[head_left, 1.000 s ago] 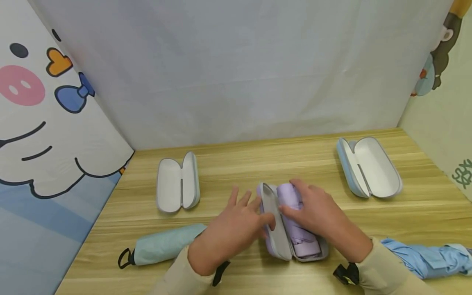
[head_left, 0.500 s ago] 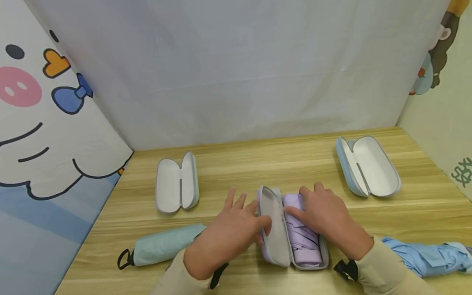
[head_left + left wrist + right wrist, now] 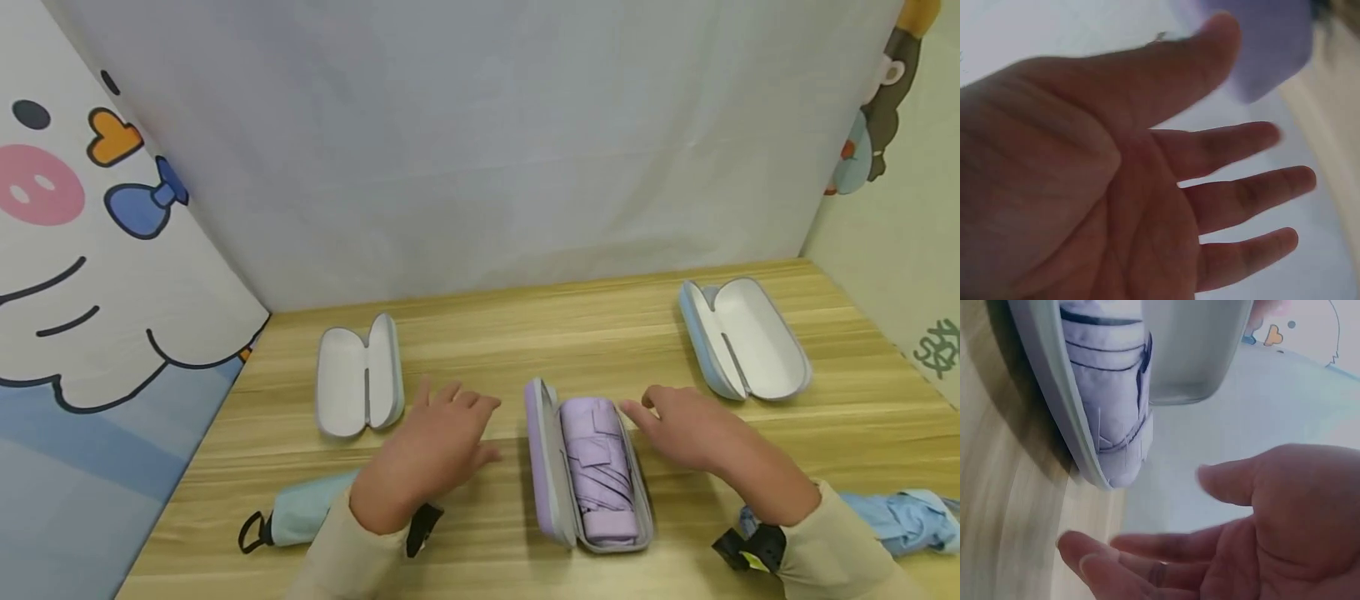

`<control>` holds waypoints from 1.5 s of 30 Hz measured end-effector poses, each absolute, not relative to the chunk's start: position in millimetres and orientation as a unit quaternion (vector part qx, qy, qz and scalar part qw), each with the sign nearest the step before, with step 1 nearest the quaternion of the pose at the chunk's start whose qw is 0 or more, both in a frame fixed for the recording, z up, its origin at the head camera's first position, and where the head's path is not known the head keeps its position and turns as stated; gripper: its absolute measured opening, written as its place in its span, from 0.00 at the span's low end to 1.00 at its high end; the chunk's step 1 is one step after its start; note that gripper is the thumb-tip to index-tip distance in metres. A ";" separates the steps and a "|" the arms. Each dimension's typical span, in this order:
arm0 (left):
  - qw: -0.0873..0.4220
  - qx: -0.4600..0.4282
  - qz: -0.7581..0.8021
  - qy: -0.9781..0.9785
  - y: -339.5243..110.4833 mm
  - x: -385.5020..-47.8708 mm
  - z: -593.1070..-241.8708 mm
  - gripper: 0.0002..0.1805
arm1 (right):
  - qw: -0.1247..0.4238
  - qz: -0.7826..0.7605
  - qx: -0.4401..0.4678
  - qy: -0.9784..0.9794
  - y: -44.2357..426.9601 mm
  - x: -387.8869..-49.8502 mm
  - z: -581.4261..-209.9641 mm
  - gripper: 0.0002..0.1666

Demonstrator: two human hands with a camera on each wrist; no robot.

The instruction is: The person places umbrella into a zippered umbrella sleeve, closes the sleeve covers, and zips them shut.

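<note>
A folded lilac umbrella [image 3: 597, 467] lies inside an open lilac case [image 3: 542, 475], whose lid stands up on the left side. My left hand [image 3: 431, 454] hovers to the left of that lid with fingers spread, touching nothing; its open palm fills the left wrist view. To the right of the case is my right hand [image 3: 693, 429], fingers loosely bent and holding nothing. The right wrist view shows a gap between this hand and the umbrella [image 3: 1110, 394]. Beneath my left forearm lies a mint green folded umbrella [image 3: 303, 510], partly hidden.
An open case with white lining [image 3: 342, 383] stands at the back left. Another open case, light blue outside [image 3: 765, 342], is at the back right. A light blue umbrella [image 3: 900, 521] lies at the right, partly behind my right sleeve. Cloth walls [image 3: 480, 150] border the wooden table.
Both hands have come away from the lilac case, the left moving left and the right moving right. The right hand let go of the lilac umbrella, which now rests in the case.
</note>
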State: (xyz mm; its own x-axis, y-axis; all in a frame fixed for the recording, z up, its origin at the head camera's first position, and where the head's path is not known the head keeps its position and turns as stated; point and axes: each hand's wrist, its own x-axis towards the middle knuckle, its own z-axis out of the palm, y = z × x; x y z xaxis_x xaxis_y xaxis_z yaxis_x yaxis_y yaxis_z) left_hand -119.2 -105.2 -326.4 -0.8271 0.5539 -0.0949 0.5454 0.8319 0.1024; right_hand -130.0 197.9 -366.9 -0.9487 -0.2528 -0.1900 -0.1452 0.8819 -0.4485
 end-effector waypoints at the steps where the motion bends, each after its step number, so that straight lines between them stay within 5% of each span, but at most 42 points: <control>1: 0.072 0.282 0.027 0.956 -103.5 -121.3 -330.8 0.28 | 0.133 -0.228 -0.111 0.958 200.1 -129.8 -368.0 0.29; 7: 0.148 0.262 0.029 0.953 -84.9 -128.2 -355.0 0.32 | 0.163 -0.263 -0.181 0.933 200.9 -129.8 -376.0 0.17; 16: 0.102 0.214 0.025 0.971 -60.1 -126.1 -386.7 0.53 | 0.219 -0.379 -0.180 0.881 196.6 -128.0 -379.8 0.22; 23: 0.083 0.197 0.054 0.975 -46.4 -123.4 -400.1 0.58 | 0.273 -0.473 -0.116 0.829 185.5 -123.0 -379.9 0.23; 31: 0.121 0.192 0.158 0.961 -45.8 -126.2 -402.9 0.57 | 0.236 -0.471 -0.120 0.841 176.0 -119.4 -384.9 0.16; 45: 0.226 0.182 0.534 0.794 -62.1 -145.7 -385.2 0.40 | 0.151 -0.606 -0.098 0.775 168.5 -122.7 -378.4 0.38</control>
